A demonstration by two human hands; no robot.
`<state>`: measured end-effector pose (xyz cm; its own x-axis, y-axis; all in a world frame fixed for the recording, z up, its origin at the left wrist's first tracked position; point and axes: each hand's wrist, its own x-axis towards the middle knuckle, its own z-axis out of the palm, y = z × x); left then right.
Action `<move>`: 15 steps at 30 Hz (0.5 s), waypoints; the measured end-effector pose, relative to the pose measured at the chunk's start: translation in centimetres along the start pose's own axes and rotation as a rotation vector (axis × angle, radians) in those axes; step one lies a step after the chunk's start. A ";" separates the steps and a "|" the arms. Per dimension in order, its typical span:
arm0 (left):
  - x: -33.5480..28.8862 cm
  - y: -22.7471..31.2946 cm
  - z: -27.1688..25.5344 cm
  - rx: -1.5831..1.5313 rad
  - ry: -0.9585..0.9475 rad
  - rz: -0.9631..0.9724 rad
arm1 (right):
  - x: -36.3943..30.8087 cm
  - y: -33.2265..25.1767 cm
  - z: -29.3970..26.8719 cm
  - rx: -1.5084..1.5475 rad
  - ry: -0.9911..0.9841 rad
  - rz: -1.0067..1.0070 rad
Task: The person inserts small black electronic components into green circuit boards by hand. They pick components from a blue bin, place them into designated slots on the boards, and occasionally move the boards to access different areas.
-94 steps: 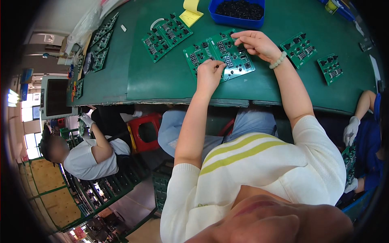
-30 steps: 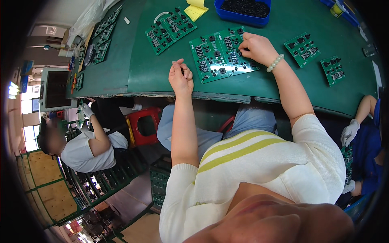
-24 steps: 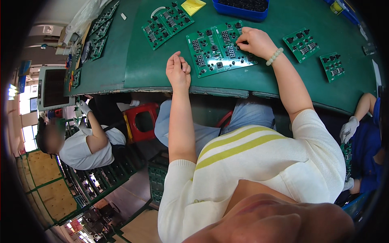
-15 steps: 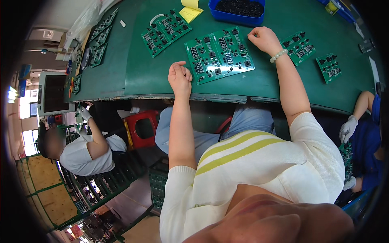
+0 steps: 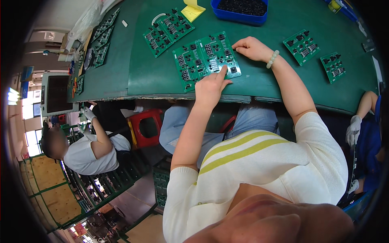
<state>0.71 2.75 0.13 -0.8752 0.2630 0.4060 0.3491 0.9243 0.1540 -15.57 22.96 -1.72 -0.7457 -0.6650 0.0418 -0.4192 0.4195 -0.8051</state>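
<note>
A green circuit board [image 5: 204, 60] with black digit displays, buttons and pegs lies flat on the green table in front of me. My left hand [image 5: 208, 91] rests at its near edge, with the index finger stretched onto the board's lower right part and the thumb apart. At the board's right edge is my right hand [image 5: 253, 48], a pale bead bracelet at its wrist. Its index finger and thumb reach to the edge, slightly apart, and the other fingers are curled. Neither hand shows anything held.
Behind lie a similar board [image 5: 168, 31], a yellow notepad [image 5: 193, 11] and a blue bin [image 5: 239, 17] of small black parts. Two smaller boards [image 5: 302, 46] [image 5: 333, 67] lie to the right. A person [image 5: 93, 150] sits at left; a gloved hand [image 5: 353, 129] shows at right.
The board has shifted left and slightly nearer. My left hand has gone from a closed shape beside it to a finger on it. My right hand has moved left and down to its edge.
</note>
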 end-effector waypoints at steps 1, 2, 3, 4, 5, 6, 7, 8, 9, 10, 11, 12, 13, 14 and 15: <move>0.0 -0.1 0.3 0.022 -0.011 -0.029 | 0.0 -0.2 0.2 -0.015 0.019 0.006; 0.0 -0.2 0.6 0.043 -0.022 -0.057 | 0.0 -0.4 0.3 -0.031 0.039 0.012; -0.1 -0.3 0.7 0.042 -0.023 -0.065 | -0.1 -0.5 0.4 -0.047 0.058 0.018; -0.2 -0.4 0.8 0.042 -0.025 -0.072 | -0.1 -0.7 0.4 -0.058 0.062 0.019; -0.2 -0.5 0.9 0.042 -0.027 -0.080 | -0.1 -0.9 0.3 -0.070 0.065 0.020; -0.2 -0.4 0.8 0.038 -0.031 -0.090 | -0.1 -1.1 0.3 -0.082 0.069 0.021; -0.2 -0.3 0.8 0.035 -0.033 -0.099 | -0.1 -1.0 0.4 -0.072 0.075 0.023; -0.2 -0.2 0.7 0.031 -0.036 -0.109 | -0.1 -0.8 0.6 -0.063 0.081 0.025; -0.2 -0.3 0.8 0.040 -0.039 -0.118 | -0.1 -0.6 0.6 -0.054 0.087 0.027; -0.1 -0.6 0.7 0.053 -0.040 -0.129 | 0.0 -0.7 0.6 -0.029 0.099 0.030; 0.0 -0.9 0.7 0.065 -0.040 -0.141 | -0.1 -0.8 0.6 -0.004 0.111 0.034; 0.1 -1.4 0.8 0.082 -0.045 -0.166 | -0.2 -1.0 0.6 0.021 0.123 0.038; 0.1 -2.3 0.8 0.104 -0.050 -0.194 | -0.2 -1.5 0.4 -0.004 0.110 0.061; 0.2 -3.2 0.7 0.126 -0.055 -0.223 | -0.4 -2.3 0.1 -0.029 0.097 0.084; 0.1 -4.1 0.7 0.138 -0.049 -0.243 | -0.3 -2.7 -0.1 -0.054 0.084 0.107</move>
<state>-1.09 -0.84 -1.05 -0.9442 0.0390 0.3272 0.0811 0.9899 0.1160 -14.24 22.13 0.52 -0.8272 -0.5619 0.0086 -0.3608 0.5192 -0.7748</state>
